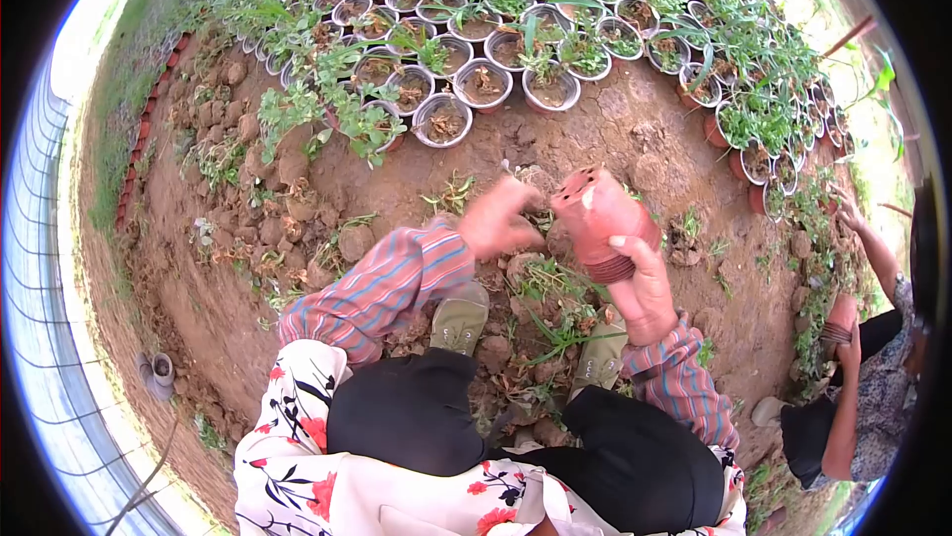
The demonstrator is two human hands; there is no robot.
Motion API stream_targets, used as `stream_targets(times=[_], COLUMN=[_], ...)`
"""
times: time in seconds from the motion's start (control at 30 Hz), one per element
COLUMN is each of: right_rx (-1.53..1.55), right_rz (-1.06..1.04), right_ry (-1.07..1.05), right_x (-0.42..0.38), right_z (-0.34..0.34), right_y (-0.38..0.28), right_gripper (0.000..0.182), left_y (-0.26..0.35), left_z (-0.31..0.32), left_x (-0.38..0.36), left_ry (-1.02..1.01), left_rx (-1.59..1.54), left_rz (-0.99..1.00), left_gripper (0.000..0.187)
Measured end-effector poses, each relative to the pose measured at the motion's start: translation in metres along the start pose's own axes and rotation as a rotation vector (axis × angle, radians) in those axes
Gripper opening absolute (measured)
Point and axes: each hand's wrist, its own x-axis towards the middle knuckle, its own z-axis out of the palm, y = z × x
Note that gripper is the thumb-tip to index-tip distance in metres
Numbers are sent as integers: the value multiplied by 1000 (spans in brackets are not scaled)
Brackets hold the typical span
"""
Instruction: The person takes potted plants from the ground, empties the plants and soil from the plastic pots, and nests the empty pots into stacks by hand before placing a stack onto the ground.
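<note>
My right hand [645,283] grips a stack of reddish-brown plastic plant pots [605,219] near their ribbed rims. The stack is tilted, its base with drain holes pointing up and to the left. Just left of that base is my left hand [501,219], slightly blurred, fingers bent but apart, with nothing seen in it. Below both hands, pulled weeds [555,288] and clods of soil lie on the ground between my shoes [459,323].
Rows of pots [483,85] with soil, weeds and dry plants fill the ground ahead. Soil lumps [293,164] lie in a heap at left. On the right, another person [863,397] crouches, holding a stack of pots [841,323] and reaching toward the rows.
</note>
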Motion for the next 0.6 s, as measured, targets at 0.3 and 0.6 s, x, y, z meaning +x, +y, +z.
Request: stream_targets(times=[0.3,0.6], right_rx=[68,-162], right_rz=[21,-137], right_ry=[53,64], right_x=[-2,19], right_z=[-38,-48], right_y=[5,3], right_gripper=[56,45], left_y=[-110,57], left_z=[-60,-28], left_x=[1,8], left_ry=[343,-144], left_rx=[230,89], left_rz=[-374,498], left_gripper=[14,21])
